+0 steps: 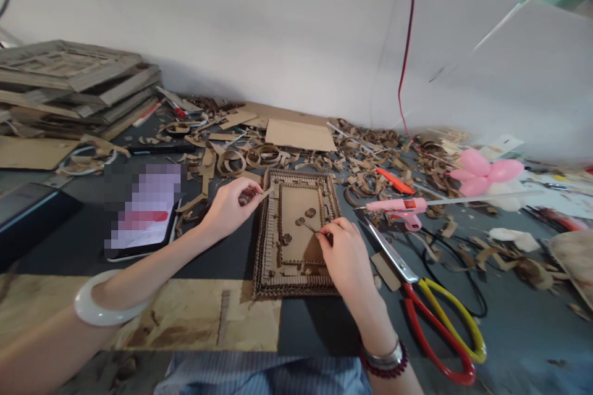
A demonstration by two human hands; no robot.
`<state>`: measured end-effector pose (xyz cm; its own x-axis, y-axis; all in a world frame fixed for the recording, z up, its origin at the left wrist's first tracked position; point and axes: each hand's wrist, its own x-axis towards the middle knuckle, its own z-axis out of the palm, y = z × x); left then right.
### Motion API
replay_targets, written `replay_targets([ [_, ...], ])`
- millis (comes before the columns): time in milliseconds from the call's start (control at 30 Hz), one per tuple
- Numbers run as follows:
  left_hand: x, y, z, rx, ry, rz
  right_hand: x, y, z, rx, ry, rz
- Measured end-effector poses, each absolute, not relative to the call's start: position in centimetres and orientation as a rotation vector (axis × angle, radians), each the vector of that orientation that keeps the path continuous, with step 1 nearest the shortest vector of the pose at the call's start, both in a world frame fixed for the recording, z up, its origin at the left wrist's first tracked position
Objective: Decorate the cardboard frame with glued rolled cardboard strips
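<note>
A rectangular cardboard frame piece (296, 287) with corrugated borders lies flat on the dark table. Several small dark coils, among them a curled rosette (286, 239), sit on its inner panel. At its upper left corner, my left hand (235, 205) pinches a small cardboard strip (267, 192) between thumb and fingertips. My right hand (345, 253) is closed over the right side of the panel, gripping a thin tool or strip (311, 228) that points toward the coils. Exactly what that thin item is, I cannot tell.
Red-and-yellow scissors (410, 284) and a pink glue gun (401, 205) lie to the right. A phone (147, 213) lies left, beyond it stacked frames (69, 83). Cardboard scraps (264, 157) cover the back; a stained sheet (185, 315) lies in front.
</note>
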<state>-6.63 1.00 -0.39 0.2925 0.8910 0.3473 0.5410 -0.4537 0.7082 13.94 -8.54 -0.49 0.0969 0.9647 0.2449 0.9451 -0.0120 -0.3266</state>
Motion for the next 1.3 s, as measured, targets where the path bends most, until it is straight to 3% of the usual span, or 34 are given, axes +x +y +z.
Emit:
replay_targets([
  [667, -6.2, -0.2, 0.8, 2.336, 1.226, 1.063, 11.3, -11.1, 0.5, -1.686, -1.714, 0.456],
  [800, -4.8, -2.5, 2.0, 2.250, 0.857, 0.858, 11.2, -11.8, 0.9, -1.668, -1.591, 0.614],
  [933, -3.6, -3.6, 2.3, 1.948, 0.815, 0.702, 10.8, -12.1, 1.3, -1.643, -1.557, 0.666],
  [1100, -3.1, -2.6, 2.6, 1.824, 0.870, 0.615, 13.7, -13.9, 1.2, -1.707, -1.584, 0.397],
  [1200, -3.0, -1.7, 3.3, 1.899, 0.858, 0.575, 19.5, -17.0, 0.1, -1.946, -1.529, 0.047],
  [1300, -2.6, -1.1, 4.0, 1.953, 0.859, 0.577, 26.0, -20.3, -1.5, -2.265, -1.554, -0.086],
])
